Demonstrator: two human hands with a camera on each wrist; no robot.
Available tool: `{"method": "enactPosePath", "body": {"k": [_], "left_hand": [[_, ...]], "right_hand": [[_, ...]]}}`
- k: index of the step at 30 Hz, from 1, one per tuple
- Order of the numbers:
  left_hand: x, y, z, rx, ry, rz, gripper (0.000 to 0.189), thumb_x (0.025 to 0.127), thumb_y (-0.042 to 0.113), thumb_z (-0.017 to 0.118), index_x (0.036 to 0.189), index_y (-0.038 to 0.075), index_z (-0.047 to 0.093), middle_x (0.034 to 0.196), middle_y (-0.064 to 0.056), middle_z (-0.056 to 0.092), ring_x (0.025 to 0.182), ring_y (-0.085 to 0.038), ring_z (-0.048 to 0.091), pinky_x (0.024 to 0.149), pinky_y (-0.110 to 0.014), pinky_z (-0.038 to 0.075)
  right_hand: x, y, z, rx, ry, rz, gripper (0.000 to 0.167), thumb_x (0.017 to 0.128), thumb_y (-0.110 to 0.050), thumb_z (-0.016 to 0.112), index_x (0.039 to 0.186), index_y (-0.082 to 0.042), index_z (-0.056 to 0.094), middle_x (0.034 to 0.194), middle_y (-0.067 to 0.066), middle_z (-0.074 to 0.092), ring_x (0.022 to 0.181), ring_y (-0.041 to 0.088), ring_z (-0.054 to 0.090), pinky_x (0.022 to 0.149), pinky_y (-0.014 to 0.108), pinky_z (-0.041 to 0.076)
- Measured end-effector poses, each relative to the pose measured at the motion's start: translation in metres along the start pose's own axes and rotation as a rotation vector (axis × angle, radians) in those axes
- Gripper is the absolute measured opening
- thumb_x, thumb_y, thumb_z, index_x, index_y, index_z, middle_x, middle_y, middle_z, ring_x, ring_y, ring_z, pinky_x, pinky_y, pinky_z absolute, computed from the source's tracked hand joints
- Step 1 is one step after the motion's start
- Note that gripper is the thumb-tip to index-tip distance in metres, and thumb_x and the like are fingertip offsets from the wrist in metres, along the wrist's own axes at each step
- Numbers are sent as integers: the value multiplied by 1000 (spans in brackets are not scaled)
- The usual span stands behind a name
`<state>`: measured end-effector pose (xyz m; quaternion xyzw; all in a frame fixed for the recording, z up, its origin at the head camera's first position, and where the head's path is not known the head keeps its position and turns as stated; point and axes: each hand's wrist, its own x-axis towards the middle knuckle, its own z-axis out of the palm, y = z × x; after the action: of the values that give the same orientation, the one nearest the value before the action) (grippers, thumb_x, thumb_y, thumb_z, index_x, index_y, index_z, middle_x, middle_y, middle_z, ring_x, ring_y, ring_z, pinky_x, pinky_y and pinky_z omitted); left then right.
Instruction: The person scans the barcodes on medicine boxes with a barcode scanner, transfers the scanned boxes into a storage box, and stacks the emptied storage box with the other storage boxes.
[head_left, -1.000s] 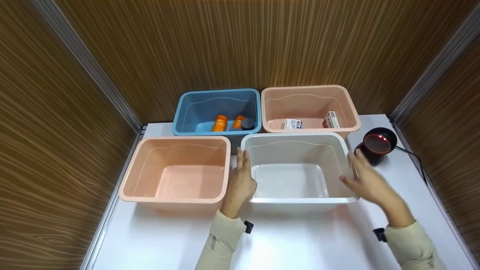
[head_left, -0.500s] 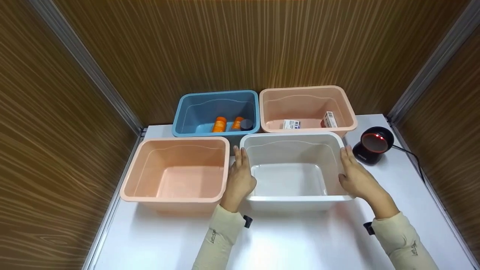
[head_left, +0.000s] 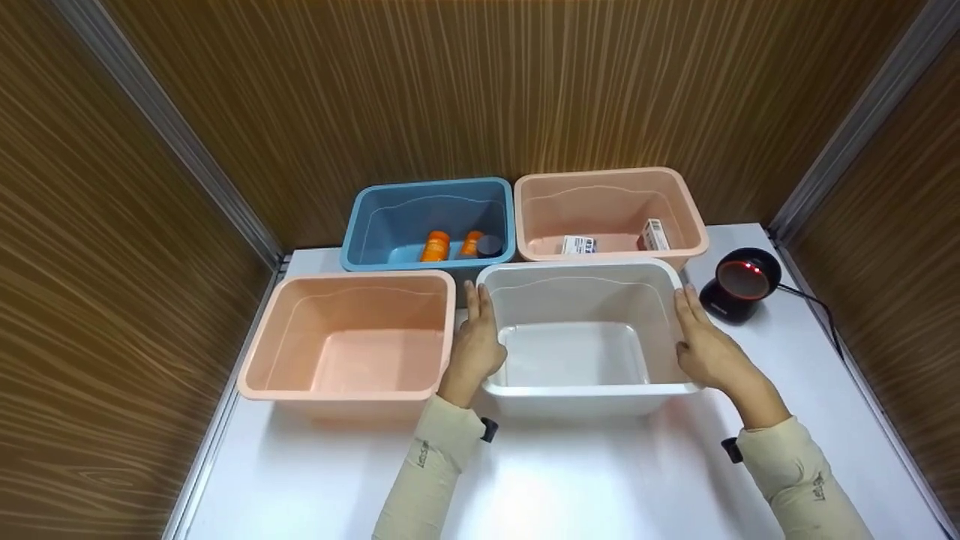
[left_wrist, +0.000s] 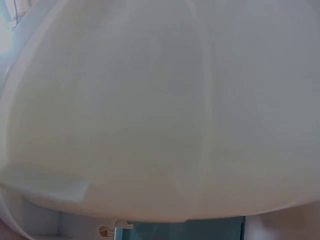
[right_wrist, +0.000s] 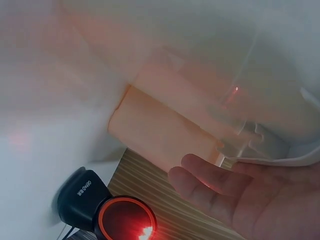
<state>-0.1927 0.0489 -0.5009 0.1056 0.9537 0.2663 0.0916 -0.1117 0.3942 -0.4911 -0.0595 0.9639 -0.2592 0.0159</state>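
Both hands stand at the two short sides of a white plastic bin [head_left: 577,352], which has nothing inside. My left hand [head_left: 474,349] rests at its left rim, fingers straight and pointing forward, in the gap beside the front pink bin [head_left: 349,401]. My right hand [head_left: 711,349] lies against the right rim with straight fingers, its thumb at the rim's inner edge. From the right wrist, the straight fingers [right_wrist: 205,175] show below the bin's rim; the thumb is hidden. The left wrist view is filled by the bin's pale wall [left_wrist: 150,110].
Behind stand a blue bin [head_left: 431,266] with orange bottles [head_left: 436,246] and a dark round cap [head_left: 489,246], and a pink bin [head_left: 604,176] with small boxes [head_left: 579,244]. A black scanner [head_left: 742,285], lit red, stands right of my right hand, its cable trailing right.
My right hand has come in from the right to touch the white bin's right rim. My left hand has kept its place at the left rim. The head view has shifted slightly.
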Motion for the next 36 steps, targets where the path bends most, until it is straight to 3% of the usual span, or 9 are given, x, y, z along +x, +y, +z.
{"method": "enactPosePath", "body": {"k": [7, 11, 19, 28, 33, 35, 36], "left_hand": [[-5, -1, -3, 0, -4, 27, 96, 86, -9, 64, 162, 4, 6, 168, -17, -8, 62, -18, 56, 57, -22, 50], [-11, 1, -6, 2, -1, 57, 93, 85, -10, 63, 161, 1, 9, 168, -18, -6, 55, -16, 51, 52, -22, 47], [-29, 11, -20, -45, -59, 83, 94, 88, -12, 62, 162, 4, 6, 167, -12, -14, 72, -19, 60, 58, -19, 48], [-55, 22, -51, -56, -38, 135, 89, 87, -16, 55, 161, 1, 10, 168, -13, -9, 77, -22, 60, 60, -23, 49], [-68, 30, -75, -56, -38, 138, 87, 88, -15, 53, 161, 3, 9, 168, -9, -10, 107, -28, 63, 74, -23, 54], [-74, 32, -85, -59, -26, 143, 87, 89, -15, 52, 161, 4, 9, 168, -7, -11, 115, -29, 60, 71, -23, 53], [-76, 33, -90, -64, -19, 147, 86, 89, -15, 52, 161, 4, 10, 168, -6, -11, 111, -29, 62, 67, -23, 52]], "right_hand": [[-5, -3, -3, -40, -27, 10, 80, 89, 2, 50, 155, 13, 7, 161, 35, 0, 137, 58, 29, 103, 66, 33], [-13, -2, -4, -43, -42, 2, 79, 90, 1, 49, 155, 14, 6, 161, 34, -2, 137, 58, 27, 105, 66, 31], [-37, -11, -18, -6, -35, 7, 80, 92, 1, 51, 156, 11, 5, 162, 31, -6, 141, 56, 20, 107, 68, 26], [-57, -38, -46, 15, -15, -8, 81, 93, 1, 52, 158, 5, 4, 164, 23, -9, 142, 55, 19, 105, 70, 27], [-65, -57, -65, 23, -9, -14, 82, 94, 1, 52, 159, 2, 3, 165, 19, -10, 144, 54, 15, 104, 72, 27], [-68, -64, -73, 13, -4, -24, 82, 94, -1, 53, 160, 0, 3, 166, 17, -10, 145, 52, 15, 105, 71, 27], [-69, -68, -76, 3, 2, -31, 82, 94, -1, 53, 160, -1, 3, 166, 17, -10, 144, 52, 16, 105, 69, 28]]}}
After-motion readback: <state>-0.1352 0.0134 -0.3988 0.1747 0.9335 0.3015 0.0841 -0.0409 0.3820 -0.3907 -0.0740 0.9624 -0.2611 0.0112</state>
